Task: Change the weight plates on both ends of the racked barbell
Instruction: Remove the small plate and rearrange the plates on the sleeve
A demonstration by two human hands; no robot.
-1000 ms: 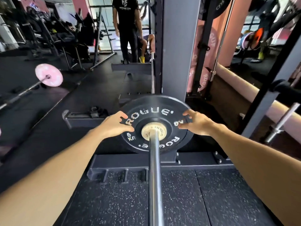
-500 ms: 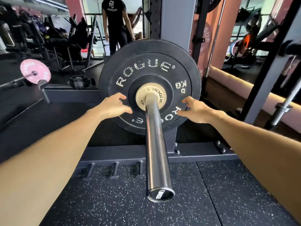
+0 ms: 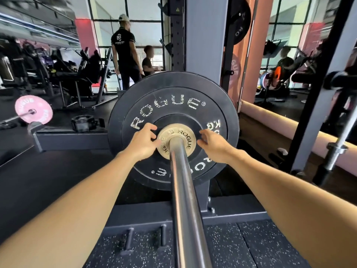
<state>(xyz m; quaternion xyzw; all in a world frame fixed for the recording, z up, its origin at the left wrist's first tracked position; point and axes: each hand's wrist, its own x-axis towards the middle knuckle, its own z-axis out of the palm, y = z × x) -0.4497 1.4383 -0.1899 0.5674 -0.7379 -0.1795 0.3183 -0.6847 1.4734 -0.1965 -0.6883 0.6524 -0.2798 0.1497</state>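
The steel bar (image 3: 183,200) is running from the bottom edge straight up the middle, over the speckled floor mat (image 3: 251,248) and the dark rack base (image 3: 231,211); two bare forearms are reaching forward on either side of it; at its far end a black plate (image 3: 173,105) lettered ROGUE is sitting upright on the bar, its brass hub (image 3: 176,135) ringing the steel; the left hand (image 3: 144,143) is resting on the plate's face just left of the hub, fingers bent, their tips touching the black rubber and the hub's edge; the right hand (image 3: 213,146) is mirroring it just right of the hub, fingers loosely curled against the plate; whether either hand is truly gripping cannot be told; behind the plate a grey upright (image 3: 203,35) is rising; off to the left a pink plate (image 3: 33,110) is sitting on another bar near the floor; farther back a person in a black shirt (image 3: 125,53) is standing by the windows.
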